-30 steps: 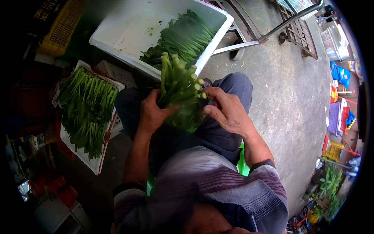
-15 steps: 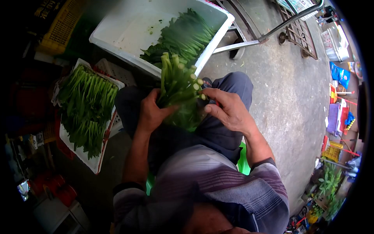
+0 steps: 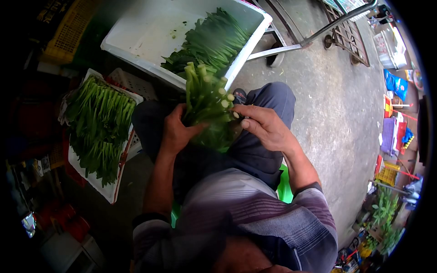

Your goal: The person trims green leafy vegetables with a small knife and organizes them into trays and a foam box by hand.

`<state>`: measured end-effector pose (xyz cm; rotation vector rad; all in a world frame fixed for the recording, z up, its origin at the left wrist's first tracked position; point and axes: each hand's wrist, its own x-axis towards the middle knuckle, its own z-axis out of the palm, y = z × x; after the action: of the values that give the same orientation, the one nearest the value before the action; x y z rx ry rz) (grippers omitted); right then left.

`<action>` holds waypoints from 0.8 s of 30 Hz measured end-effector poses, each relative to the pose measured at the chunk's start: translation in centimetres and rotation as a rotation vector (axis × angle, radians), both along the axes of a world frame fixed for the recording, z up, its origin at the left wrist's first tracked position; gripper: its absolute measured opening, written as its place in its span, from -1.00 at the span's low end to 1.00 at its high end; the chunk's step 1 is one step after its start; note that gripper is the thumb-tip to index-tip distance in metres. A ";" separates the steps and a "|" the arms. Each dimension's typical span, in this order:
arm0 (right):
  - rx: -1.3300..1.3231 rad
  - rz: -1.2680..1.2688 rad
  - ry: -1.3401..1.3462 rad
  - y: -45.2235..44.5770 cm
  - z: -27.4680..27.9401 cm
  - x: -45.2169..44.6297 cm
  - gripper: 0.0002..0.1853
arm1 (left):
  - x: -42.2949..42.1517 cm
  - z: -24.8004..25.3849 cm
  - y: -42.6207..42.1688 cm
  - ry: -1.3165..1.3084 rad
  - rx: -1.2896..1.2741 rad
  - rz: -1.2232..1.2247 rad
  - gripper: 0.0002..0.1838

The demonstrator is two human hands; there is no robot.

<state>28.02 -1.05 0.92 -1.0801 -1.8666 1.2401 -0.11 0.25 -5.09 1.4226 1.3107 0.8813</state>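
Note:
A bunch of thick-stalked leafy greens [image 3: 207,98], like choy sum, is gripped in my left hand [image 3: 176,131] above my lap. Its pale cut ends point up and to the right, and its leaves hang blurred below. My right hand [image 3: 266,127] is closed in a pinch beside one cut end, index finger and thumb close to the stalk. What lies between those fingers is mostly hidden. Just beyond the bunch, more greens [image 3: 218,38] lie in rows in a white foam box [image 3: 145,34].
On my left, a foam tray [image 3: 111,193] holds stacked greens [image 3: 98,127]. A yellow crate [image 3: 68,32] stands behind it. Under me is a green stool [image 3: 285,184]. A metal trolley frame [image 3: 277,53] is at the upper right; baskets, bags and plants line the far right of the concrete floor [image 3: 327,136].
The bunch has tipped slightly leftward, and my right fingers have shifted a little left along the cut ends. A bit of red seen by my right thumb no longer shows.

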 end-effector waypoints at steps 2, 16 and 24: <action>-0.143 -0.080 0.101 -0.5 -0.6 0.2 -0.60 | 0.0 -0.1 0.0 -0.017 -0.015 0.000 -0.44; -0.004 0.038 -0.246 1.3 3.0 1.4 -0.51 | 0.0 0.4 -0.1 -0.010 -0.069 -0.072 -0.45; 0.104 0.006 -0.287 1.0 3.2 0.9 -0.53 | 0.0 0.2 -0.2 0.038 0.049 -0.081 -0.45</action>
<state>28.93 -0.08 4.17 -1.2481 -2.1232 1.0205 -0.13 0.09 -4.87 1.5263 1.2582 0.8412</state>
